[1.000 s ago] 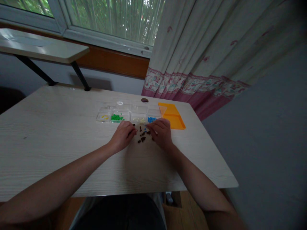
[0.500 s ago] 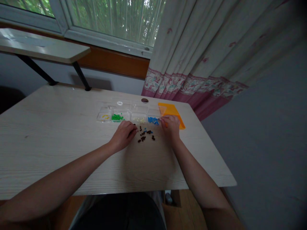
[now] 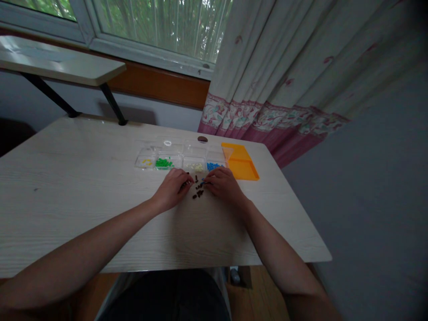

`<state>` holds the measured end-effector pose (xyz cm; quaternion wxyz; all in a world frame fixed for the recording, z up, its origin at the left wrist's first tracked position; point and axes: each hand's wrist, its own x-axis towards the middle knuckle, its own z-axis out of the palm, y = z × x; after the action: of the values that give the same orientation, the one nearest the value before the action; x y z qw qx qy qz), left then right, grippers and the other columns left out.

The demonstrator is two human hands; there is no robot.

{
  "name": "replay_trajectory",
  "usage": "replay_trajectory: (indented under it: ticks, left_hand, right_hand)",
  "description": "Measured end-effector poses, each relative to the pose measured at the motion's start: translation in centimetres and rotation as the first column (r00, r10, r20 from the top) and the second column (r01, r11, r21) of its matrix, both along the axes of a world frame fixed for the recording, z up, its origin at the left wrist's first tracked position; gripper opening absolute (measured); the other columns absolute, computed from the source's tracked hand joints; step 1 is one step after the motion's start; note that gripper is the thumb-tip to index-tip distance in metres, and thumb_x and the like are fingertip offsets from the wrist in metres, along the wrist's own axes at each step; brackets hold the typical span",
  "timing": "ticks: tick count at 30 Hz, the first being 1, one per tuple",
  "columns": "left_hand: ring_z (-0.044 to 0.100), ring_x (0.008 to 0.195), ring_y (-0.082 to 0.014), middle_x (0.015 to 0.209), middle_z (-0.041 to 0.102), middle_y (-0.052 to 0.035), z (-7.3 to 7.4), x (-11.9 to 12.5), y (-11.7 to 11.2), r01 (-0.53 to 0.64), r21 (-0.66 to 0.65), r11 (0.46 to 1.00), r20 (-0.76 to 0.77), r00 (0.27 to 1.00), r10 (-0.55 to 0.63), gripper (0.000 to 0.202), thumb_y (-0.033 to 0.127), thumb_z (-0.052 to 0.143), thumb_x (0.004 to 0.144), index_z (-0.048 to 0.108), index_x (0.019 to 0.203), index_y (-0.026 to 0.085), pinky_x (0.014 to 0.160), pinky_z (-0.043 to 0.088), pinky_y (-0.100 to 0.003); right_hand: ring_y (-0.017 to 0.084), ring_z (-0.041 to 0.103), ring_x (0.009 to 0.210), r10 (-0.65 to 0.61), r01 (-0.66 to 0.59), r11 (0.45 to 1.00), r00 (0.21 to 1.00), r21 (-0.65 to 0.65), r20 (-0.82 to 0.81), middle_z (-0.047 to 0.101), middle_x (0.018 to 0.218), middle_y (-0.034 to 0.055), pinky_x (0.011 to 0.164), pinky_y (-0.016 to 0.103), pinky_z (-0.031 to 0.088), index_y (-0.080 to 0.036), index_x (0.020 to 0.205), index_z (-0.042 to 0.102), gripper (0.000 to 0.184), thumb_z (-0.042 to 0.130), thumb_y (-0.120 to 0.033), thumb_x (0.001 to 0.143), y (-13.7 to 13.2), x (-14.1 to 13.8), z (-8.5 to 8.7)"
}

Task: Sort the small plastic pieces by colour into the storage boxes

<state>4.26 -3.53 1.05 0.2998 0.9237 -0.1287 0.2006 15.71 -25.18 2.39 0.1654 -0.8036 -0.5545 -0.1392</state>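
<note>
Small dark brown pieces (image 3: 199,193) lie loose on the table between my hands. My left hand (image 3: 172,186) rests at the left of this pile with its fingers curled together; what they hold, if anything, is too small to make out. On the pile's right side, my right hand (image 3: 224,185) has its thumb and fingertips closed at a small blue piece (image 3: 203,180). Just beyond the hands stand clear open boxes with blue pieces (image 3: 214,166), cream pieces (image 3: 197,167), green pieces (image 3: 163,162) and a few yellow pieces (image 3: 146,162). My right hand partly covers the blue pieces' box.
An open orange case (image 3: 245,168) lies right of the clear boxes. Behind them sits a dark oval object (image 3: 202,139). A raised shelf (image 3: 67,67) on black legs stands at the back left. A curtain (image 3: 254,89) hangs beyond the table's (image 3: 100,178) far right edge.
My right hand has moved left and nearer, from the blue pieces' box to the brown pile, where its fingertips meet a blue piece. My left hand has barely moved.
</note>
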Motion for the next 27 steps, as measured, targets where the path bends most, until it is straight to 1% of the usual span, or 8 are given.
replay_trajectory:
  ticks: [5, 8, 11, 16, 19, 22, 24, 27]
  left_hand:
    - [0.054, 0.094, -0.0231, 0.092, 0.06, -0.0073, -0.1, 0.1, 0.1, 0.007, -0.004, 1.0, -0.003, 1.0, -0.007, 0.019, 0.025, 0.048, 0.093, 0.065, 0.098, 0.018, 0.088, 0.042, -0.04]
    - [0.054, 0.094, -0.0231, 0.092, 0.06, -0.0072, -0.2, 0.1, 0.2, 0.012, -0.001, 1.0, -0.006, 1.0, -0.012, 0.019, 0.026, 0.048, 0.094, 0.065, 0.099, 0.018, 0.088, 0.042, -0.04]
    - [0.054, 0.095, -0.0231, 0.092, 0.061, -0.0073, -0.3, 0.1, 0.2, 0.012, -0.002, 1.0, -0.004, 1.0, -0.012, 0.019, 0.026, 0.048, 0.094, 0.065, 0.098, 0.018, 0.088, 0.042, -0.04]
    - [0.053, 0.096, -0.0231, 0.094, 0.061, -0.0074, -0.4, 0.1, 0.1, 0.008, -0.011, 1.0, 0.002, 1.0, -0.008, 0.02, 0.026, 0.048, 0.094, 0.065, 0.099, 0.017, 0.088, 0.042, -0.04]
    - [0.053, 0.096, -0.0231, 0.095, 0.061, -0.0077, -0.4, 0.1, 0.1, 0.01, -0.013, 1.0, -0.001, 1.0, -0.01, 0.018, 0.025, 0.049, 0.093, 0.064, 0.099, 0.017, 0.088, 0.041, -0.039]
    - [0.053, 0.095, -0.0229, 0.094, 0.061, -0.0074, -0.3, 0.1, 0.2, 0.018, -0.019, 1.0, -0.005, 1.0, -0.018, 0.017, 0.024, 0.049, 0.093, 0.064, 0.098, 0.017, 0.088, 0.041, -0.039]
    - [0.053, 0.095, -0.0225, 0.093, 0.06, -0.0073, -0.4, 0.1, 0.2, 0.025, -0.022, 0.999, -0.007, 1.0, -0.025, 0.018, 0.023, 0.048, 0.093, 0.064, 0.097, 0.017, 0.088, 0.041, -0.039]
    - [0.053, 0.094, -0.0224, 0.092, 0.06, -0.0071, -0.4, 0.1, 0.3, 0.031, -0.02, 0.999, -0.004, 1.0, -0.031, 0.018, 0.023, 0.047, 0.093, 0.063, 0.098, 0.017, 0.088, 0.041, -0.039]
  right_hand:
    - [0.024, 0.053, 0.101, -0.048, 0.055, 0.993, 0.996, -0.103, 0.074, 0.068, 0.099, 0.0063, 0.09, 0.04, 0.038, -0.024, 0.099, 0.074, 0.014, 0.064, -0.023, 0.09, 0.6, -1.0, 0.4]
    - [0.025, 0.053, 0.099, -0.078, 0.092, 0.988, 0.991, -0.124, 0.11, 0.069, 0.095, 0.0065, 0.089, 0.04, 0.038, -0.023, 0.095, 0.074, 0.013, 0.063, -0.019, 0.09, 0.8, -1.4, 0.6]
    - [0.024, 0.054, 0.098, -0.1, 0.117, 0.985, 0.986, -0.125, 0.13, 0.069, 0.092, 0.0066, 0.089, 0.039, 0.037, -0.022, 0.091, 0.074, 0.012, 0.063, -0.018, 0.09, 1.0, -1.7, 0.6]
    - [0.024, 0.055, 0.099, -0.098, 0.102, 0.993, 0.992, -0.061, 0.074, 0.069, 0.093, 0.0048, 0.089, 0.038, 0.037, -0.021, 0.09, 0.072, 0.007, 0.067, -0.021, 0.087, 1.1, -1.4, -0.1]
    - [0.022, 0.057, 0.096, -0.118, 0.118, 0.991, 0.993, 0.057, -0.005, 0.069, 0.093, 0.0033, 0.09, 0.037, 0.038, -0.021, 0.089, 0.072, 0.006, 0.067, -0.021, 0.086, 0.8, -0.8, -0.3]
    - [0.021, 0.058, 0.091, -0.224, 0.234, 0.947, 0.972, 0.222, -0.066, 0.07, 0.091, 0.0025, 0.087, 0.036, 0.039, -0.023, 0.089, 0.072, 0.008, 0.064, -0.025, 0.09, 0.0, 0.3, 0.0]
    - [0.021, 0.058, 0.091, -0.32, 0.328, 0.886, 0.944, 0.329, -0.079, 0.07, 0.089, 0.0032, 0.085, 0.036, 0.04, -0.023, 0.088, 0.071, 0.013, 0.061, -0.03, 0.092, -0.9, 1.2, 0.3]
    - [0.022, 0.058, 0.091, -0.45, 0.433, 0.787, 0.89, 0.44, -0.073, 0.069, 0.09, 0.0046, 0.088, 0.038, 0.04, -0.022, 0.088, 0.071, 0.02, 0.057, -0.035, 0.094, -2.0, 2.4, 0.5]
